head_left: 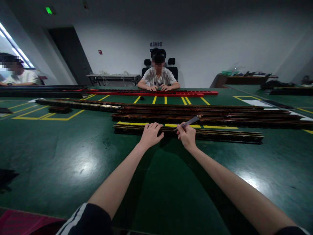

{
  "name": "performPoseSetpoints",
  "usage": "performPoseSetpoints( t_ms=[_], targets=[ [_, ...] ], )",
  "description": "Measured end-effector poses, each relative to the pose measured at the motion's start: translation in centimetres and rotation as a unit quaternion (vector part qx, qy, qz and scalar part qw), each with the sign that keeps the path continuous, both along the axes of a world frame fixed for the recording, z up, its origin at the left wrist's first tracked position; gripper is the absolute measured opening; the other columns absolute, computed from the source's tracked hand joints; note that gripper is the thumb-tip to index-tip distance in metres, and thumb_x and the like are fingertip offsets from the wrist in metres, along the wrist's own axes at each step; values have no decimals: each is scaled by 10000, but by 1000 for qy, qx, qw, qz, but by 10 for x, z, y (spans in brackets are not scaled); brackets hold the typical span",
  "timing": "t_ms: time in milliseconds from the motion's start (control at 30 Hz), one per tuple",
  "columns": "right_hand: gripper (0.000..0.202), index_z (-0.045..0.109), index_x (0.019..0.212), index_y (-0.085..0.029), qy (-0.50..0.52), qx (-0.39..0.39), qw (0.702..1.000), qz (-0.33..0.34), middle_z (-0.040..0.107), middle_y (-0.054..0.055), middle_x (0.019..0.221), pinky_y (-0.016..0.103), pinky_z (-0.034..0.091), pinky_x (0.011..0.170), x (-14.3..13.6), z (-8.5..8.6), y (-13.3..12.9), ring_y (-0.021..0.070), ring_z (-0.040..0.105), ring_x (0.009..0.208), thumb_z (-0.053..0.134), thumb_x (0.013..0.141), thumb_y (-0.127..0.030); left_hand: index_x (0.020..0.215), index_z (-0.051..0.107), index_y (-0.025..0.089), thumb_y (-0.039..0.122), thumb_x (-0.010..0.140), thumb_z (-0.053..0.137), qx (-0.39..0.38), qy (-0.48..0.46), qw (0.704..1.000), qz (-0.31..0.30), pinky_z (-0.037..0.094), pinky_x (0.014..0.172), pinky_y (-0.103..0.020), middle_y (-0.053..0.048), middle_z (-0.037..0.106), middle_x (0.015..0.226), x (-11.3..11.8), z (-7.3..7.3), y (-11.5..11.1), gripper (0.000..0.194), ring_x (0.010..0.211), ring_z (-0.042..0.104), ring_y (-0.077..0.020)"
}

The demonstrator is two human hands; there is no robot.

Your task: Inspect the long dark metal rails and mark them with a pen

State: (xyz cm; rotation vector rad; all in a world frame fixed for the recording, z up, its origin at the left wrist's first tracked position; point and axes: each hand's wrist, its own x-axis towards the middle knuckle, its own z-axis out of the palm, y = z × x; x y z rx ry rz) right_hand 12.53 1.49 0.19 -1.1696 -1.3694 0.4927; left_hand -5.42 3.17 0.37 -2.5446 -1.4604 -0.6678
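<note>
A long dark bar [227, 136] with thin gold-coloured edges lies crosswise on the table in front of me. My left hand [151, 133] rests on its left half, fingers spread over the top and the thumb apart. In my right hand [187, 135] is a pen [192, 120] with a clear barrel, gripped between thumb and fingers. Its tip points down and left to the bar's top, between my two hands; whether it touches I cannot tell. Just behind, several similar long dark bars [215, 115] lie side by side.
The green table [97, 153] has yellow tape marks. Across it sits a person [158, 76] with hands at a long red strip [195, 93]. Another person [21, 73] is at the far left. More dark bars [73, 103] and a small dark bundle [60, 110] lie left.
</note>
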Motion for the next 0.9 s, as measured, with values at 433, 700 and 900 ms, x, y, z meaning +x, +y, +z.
performPoseSetpoints(
  t_ms=[433,700,900],
  targets=[
    [427,500,631,-201,12,7,1000,7,567,9,530,249,416,375,0,0,-2,120,501,374,534,811,-587,1182,571,177,341,894,463,2,-1,1000,1,379,970,-417,-94,626,1149,-1,0,0,348,1067,563,-244],
    [432,495,628,-200,14,6,1000,9,556,3,523,244,406,367,0,1,-2,113,490,366,536,809,-590,1176,574,170,333,893,478,3,3,1000,6,380,960,-413,-95,630,1144,0,1,0,340,1066,564,-246],
    [429,495,634,-201,13,-1,1000,9,561,7,518,250,406,367,0,2,-2,125,506,368,540,802,-593,1160,575,187,335,893,482,15,3,1000,5,382,955,-409,-89,633,1137,-1,-1,0,319,1068,563,-245]
  ],
)
